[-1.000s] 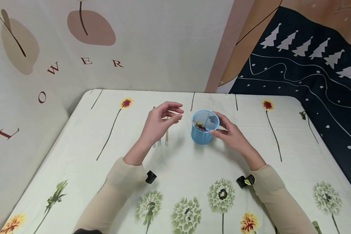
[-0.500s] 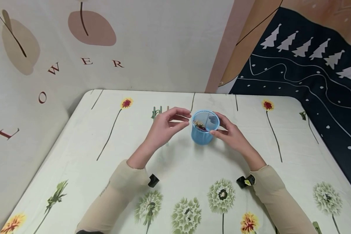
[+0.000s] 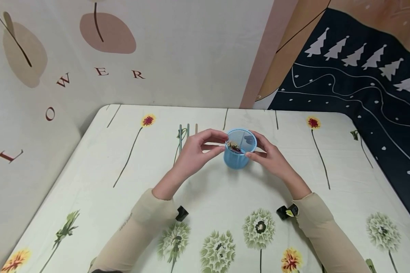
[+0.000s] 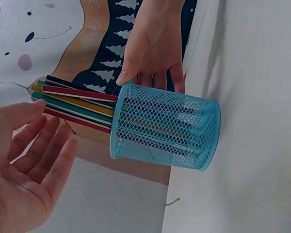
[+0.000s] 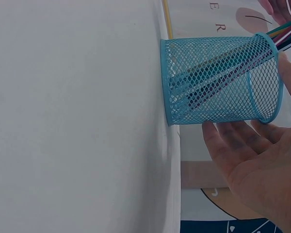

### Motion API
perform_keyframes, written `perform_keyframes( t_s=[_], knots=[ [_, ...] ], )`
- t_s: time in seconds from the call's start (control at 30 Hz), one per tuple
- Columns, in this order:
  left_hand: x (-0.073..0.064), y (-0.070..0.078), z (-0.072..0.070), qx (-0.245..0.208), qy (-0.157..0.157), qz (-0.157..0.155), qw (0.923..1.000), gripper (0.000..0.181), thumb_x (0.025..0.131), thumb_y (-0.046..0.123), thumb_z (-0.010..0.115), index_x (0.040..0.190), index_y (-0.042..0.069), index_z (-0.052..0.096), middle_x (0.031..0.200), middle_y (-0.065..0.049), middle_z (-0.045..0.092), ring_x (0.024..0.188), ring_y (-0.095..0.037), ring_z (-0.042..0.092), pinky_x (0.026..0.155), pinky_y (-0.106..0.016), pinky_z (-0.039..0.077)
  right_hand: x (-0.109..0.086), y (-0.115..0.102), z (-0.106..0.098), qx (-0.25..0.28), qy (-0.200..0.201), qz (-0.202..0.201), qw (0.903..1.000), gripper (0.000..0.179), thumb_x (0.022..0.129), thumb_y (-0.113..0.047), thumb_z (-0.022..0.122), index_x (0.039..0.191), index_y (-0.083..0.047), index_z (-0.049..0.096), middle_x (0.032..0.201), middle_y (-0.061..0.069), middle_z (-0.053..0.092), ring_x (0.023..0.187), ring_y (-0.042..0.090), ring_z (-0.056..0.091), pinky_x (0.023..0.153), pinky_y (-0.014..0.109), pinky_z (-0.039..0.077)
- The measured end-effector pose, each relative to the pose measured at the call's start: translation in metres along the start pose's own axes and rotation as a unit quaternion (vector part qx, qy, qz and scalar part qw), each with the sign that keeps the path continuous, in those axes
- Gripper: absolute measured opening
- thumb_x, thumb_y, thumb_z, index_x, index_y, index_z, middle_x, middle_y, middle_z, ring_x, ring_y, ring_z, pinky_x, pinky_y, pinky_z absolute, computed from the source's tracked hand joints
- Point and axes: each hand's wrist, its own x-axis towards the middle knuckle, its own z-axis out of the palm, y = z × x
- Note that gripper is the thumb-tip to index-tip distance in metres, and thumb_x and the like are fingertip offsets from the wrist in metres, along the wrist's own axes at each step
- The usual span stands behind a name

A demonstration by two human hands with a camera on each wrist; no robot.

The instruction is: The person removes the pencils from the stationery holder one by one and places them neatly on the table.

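Observation:
A blue mesh pencil cup [image 3: 236, 159] stands upright on the table, with several coloured pencils [image 4: 77, 104] leaning out over its rim on the left. My right hand [image 3: 272, 157] grips the cup from the right, thumb at the rim and fingers along its side. My left hand [image 3: 198, 152] is at the cup's left, fingers loosely bent and spread from the thumb. In the left wrist view its thumb tip overlaps the pencil ends, while the other fingers hang below them, not closed round any pencil.
Just left of the cup, three pencils [image 3: 180, 132] lie side by side on the flower-printed tablecloth [image 3: 218, 204], partly covered by the left hand. Behind the table hangs a pale printed cloth [image 3: 191, 45], and a dark one with white trees [image 3: 355, 83] hangs at the right.
My left hand has moved right and slightly toward me, from over the loose pencils to the cup's rim, uncovering their far ends. The right hand and cup stay in place.

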Motion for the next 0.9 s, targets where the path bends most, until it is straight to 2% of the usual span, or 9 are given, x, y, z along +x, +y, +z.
perform_keyframes(
  t_s=[0.2,0.57,0.9],
  knots=[
    [0.0,-0.002,0.003,0.0,0.001,0.016,0.9999,0.026,0.091,0.005,0.071,0.117,0.005,0.068,0.117,-0.009,0.071,0.108,-0.02,0.071,0.092,-0.022,0.059,0.0,0.0,0.0,-0.003,-0.001,-0.002,1.0,0.069,0.097,-0.009,0.065,0.156,-0.011,0.029,0.152,0.019,0.044,0.144,0.036,0.042,0.109,0.048,0.047],
    [0.003,-0.006,0.011,0.017,0.013,0.04,0.999,0.02,0.091,0.005,0.071,0.11,0.005,0.071,0.111,-0.01,0.073,0.105,-0.021,0.072,0.089,-0.022,0.06,0.0,0.001,-0.001,-0.006,-0.001,-0.001,1.0,0.069,0.097,-0.01,0.064,0.156,-0.012,0.028,0.152,0.018,0.044,0.143,0.035,0.042,0.108,0.046,0.047],
    [0.004,-0.007,0.016,0.032,0.017,0.048,0.9982,0.015,0.091,0.003,0.07,0.107,0.004,0.072,0.107,-0.01,0.073,0.101,-0.022,0.072,0.087,-0.022,0.061,0.0,0.001,-0.001,-0.004,-0.001,-0.002,1.0,0.069,0.097,-0.009,0.064,0.156,-0.011,0.028,0.152,0.018,0.044,0.144,0.035,0.041,0.109,0.046,0.047]
  ],
)
